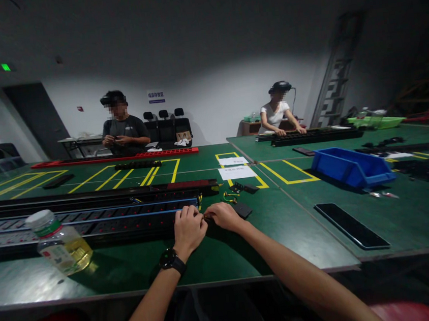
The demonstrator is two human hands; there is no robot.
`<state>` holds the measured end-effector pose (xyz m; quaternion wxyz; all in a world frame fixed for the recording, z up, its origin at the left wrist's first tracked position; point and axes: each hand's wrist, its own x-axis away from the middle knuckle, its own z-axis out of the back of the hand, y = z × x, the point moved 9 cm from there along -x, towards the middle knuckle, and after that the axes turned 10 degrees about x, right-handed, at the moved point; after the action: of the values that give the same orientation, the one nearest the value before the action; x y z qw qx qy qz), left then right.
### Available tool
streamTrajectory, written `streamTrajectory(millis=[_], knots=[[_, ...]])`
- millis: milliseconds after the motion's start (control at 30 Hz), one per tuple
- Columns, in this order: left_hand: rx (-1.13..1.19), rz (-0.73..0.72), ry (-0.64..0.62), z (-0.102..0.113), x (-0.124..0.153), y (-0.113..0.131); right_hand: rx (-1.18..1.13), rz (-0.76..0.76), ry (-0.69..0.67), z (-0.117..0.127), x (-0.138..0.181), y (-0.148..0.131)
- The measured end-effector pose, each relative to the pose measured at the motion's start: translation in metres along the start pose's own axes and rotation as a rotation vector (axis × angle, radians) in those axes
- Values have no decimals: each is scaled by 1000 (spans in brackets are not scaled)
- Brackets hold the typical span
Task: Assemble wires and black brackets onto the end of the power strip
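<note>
My left hand (189,228), with a black watch (172,260) on the wrist, is closed over the right end of a long black strip (129,225) that has red dots along it. Its fingers are curled and partly hide the strip's end. Close beside it, my right hand (223,215) pinches at something small and dark, too small to name. Blue edging (158,212) runs along the strip. A flat black piece (242,210) lies just beyond my right hand, with yellow-green wires (230,195) behind it.
A bottle of yellow liquid (62,245) stands at the left front. To the right are a phone (351,225) and a blue bin (353,166). Paper sheets (238,172) lie ahead. Two people (125,134) work across the green table (283,230), near a red rail (114,157).
</note>
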<state>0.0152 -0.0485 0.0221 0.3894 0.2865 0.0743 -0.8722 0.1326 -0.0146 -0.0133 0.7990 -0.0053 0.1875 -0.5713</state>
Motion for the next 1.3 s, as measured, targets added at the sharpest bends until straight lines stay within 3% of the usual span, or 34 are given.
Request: streamTrajectory(millis=[1300], knots=[[-25, 53, -18, 5, 0, -2, -43, 9, -29, 11, -3, -2]])
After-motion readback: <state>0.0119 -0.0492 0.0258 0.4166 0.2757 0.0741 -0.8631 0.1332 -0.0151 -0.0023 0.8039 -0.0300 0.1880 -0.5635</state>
